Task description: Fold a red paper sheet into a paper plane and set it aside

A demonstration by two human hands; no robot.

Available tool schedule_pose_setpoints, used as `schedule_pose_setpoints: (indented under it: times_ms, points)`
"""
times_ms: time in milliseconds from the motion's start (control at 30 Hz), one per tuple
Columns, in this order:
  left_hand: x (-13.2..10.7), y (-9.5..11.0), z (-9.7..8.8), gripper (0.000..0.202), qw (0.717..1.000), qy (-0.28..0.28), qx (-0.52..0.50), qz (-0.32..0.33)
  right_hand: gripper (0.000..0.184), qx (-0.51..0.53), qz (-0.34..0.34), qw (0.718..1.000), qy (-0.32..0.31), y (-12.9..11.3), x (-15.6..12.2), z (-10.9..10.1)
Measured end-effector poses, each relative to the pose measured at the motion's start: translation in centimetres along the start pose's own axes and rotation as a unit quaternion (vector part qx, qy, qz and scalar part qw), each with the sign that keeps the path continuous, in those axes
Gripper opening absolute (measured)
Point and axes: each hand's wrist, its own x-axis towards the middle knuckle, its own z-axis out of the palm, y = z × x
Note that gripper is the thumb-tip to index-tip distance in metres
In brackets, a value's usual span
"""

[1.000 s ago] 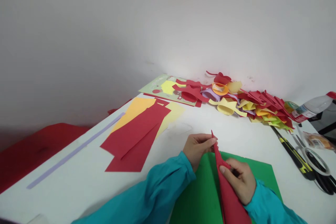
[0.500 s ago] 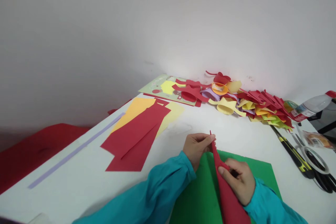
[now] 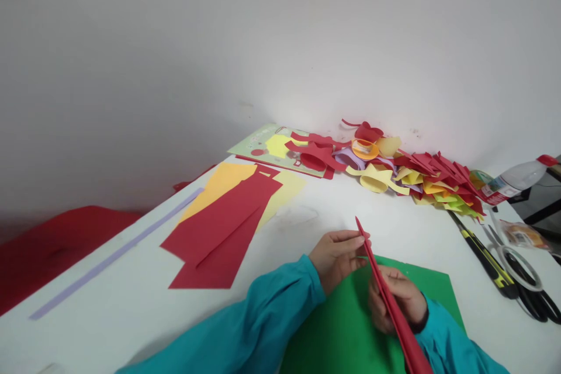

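A folded sheet of red paper (image 3: pixel 397 311) is held up on edge over a green mat (image 3: pixel 337 327), its narrow tip pointing away from me. My left hand (image 3: pixel 339 257) pinches it near the far tip between thumb and fingers. Farther down its length, my right hand (image 3: pixel 397 298) grips the paper from the right, some fingers showing on its left side. The sheet's near end runs out of the bottom of the view. Left of my hands, red paper pieces (image 3: pixel 228 222) lie over orange paper (image 3: pixel 214 184) and pale yellow paper (image 3: pixel 284 187).
A lilac strip (image 3: pixel 118 251) lies along the table's left side. Cut paper shapes (image 3: pixel 318 155) and a heap of folded colored papers (image 3: pixel 442 178) sit by the wall. At right are a bottle (image 3: pixel 517 178), a utility knife (image 3: pixel 488 260), tape (image 3: pixel 519 269) and scissors (image 3: pixel 532 298).
The red paper has turned edge-on and swung slightly right, its folded layers now closer together. My left hand has shifted a little right, and the right hand has rotated around the paper.
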Motion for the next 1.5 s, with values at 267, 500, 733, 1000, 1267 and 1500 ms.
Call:
schedule_pose_setpoints:
  times_ms: [267, 500, 733, 1000, 1267, 1500]
  points:
    - [-0.3, -0.1, 0.2, 0.030, 0.998, -0.033, -0.043, -0.037, 0.038, 0.056, 0.016, 0.995, -0.076, 0.1, -0.4, 1.1]
    - [-0.2, -0.2, 0.4, 0.020, 0.994, -0.007, -0.105, -0.033, 0.043, 0.044, 0.017, 0.995, -0.088, 0.4, -0.3, 1.4]
    - [-0.2, -0.4, 0.4, 0.026, 0.989, -0.007, -0.147, -0.035, 0.040, 0.041, 0.005, 0.996, -0.075, 0.8, -0.3, 1.4]
    - [0.0, -0.3, 0.0, 0.021, 0.988, -0.016, -0.154, -0.026, 0.033, 0.071, -0.008, 0.993, -0.093, 1.1, -0.1, 1.2]
    - [-0.2, -0.1, 0.1, 0.023, 0.986, -0.024, -0.161, -0.028, 0.031, 0.078, -0.005, 0.993, -0.084, 1.4, -0.1, 0.7]
    - [-0.3, -0.4, 0.2, 0.024, 0.981, -0.053, -0.182, -0.029, 0.033, 0.069, 0.011, 0.995, -0.071, 1.6, -0.3, 0.8]
